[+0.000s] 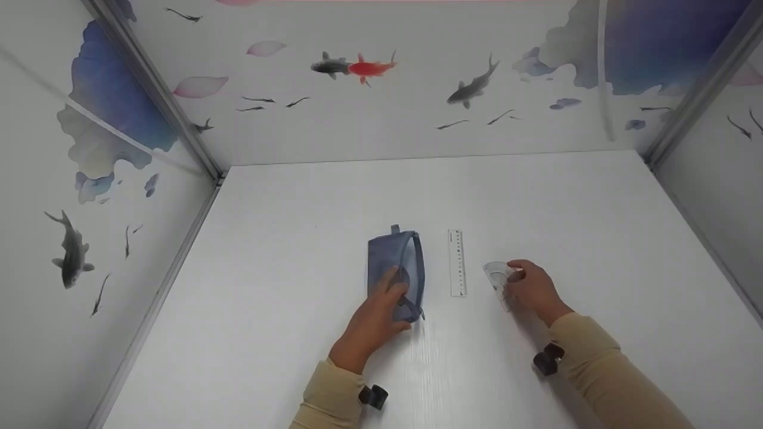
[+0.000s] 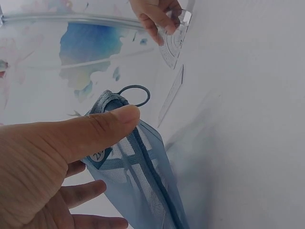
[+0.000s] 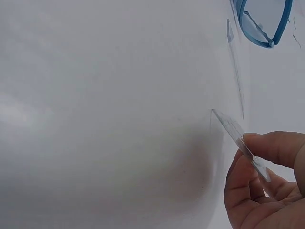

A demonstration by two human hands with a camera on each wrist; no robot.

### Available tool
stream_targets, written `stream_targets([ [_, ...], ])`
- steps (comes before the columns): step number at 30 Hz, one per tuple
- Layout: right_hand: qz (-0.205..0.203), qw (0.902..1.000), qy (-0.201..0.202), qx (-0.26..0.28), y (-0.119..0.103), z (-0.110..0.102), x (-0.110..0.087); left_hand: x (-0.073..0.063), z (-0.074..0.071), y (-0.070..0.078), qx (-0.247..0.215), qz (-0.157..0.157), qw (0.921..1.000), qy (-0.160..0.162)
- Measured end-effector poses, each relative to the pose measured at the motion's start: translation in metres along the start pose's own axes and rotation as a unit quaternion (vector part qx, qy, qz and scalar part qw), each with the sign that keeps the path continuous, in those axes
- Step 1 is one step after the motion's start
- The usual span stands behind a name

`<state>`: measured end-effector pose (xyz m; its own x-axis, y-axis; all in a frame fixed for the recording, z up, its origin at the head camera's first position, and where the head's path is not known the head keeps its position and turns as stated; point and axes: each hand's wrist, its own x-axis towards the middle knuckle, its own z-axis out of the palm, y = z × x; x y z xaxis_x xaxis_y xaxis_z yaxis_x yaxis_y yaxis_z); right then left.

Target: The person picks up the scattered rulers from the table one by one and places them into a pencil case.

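A blue mesh zip pouch (image 1: 384, 253) is in my left hand (image 1: 372, 316), which holds it near its lower end. In the left wrist view the thumb lies over the edge of the pouch (image 2: 138, 176), with other fingers behind it. The mouth of the pouch gapes towards the right. My right hand (image 1: 536, 289) pinches a clear plastic protractor (image 1: 496, 273) between thumb and fingers. The right wrist view shows the protractor (image 3: 233, 131) tilted and seen nearly edge-on. Between the hands a clear straight ruler (image 1: 457, 262) lies on the white table.
The white tabletop (image 1: 286, 238) stretches around the hands. Panels painted with fish and petals stand at its back (image 1: 405, 125), left and right, with grey metal posts at the corners. A small black device (image 1: 374, 396) sits at each wrist.
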<state>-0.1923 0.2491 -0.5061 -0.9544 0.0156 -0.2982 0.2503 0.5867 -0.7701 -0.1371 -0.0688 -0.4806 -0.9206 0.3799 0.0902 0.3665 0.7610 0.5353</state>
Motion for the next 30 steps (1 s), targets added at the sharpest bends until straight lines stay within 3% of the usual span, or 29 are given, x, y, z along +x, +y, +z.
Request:
stream_targets([
  [19, 0.004, 0.9987, 0.002, 0.050, -0.0009, -0.0044, -0.0006, -0.0009, 0.0005, -0.0022, 0.003, 0.013, 0.9999, 0.010],
  [30, -0.002, 0.9979, 0.003, 0.064, -0.0039, -0.0039, 0.0005, 0.0003, -0.0014, 0.0008, 0.004, -0.005, 1.0000, -0.007],
])
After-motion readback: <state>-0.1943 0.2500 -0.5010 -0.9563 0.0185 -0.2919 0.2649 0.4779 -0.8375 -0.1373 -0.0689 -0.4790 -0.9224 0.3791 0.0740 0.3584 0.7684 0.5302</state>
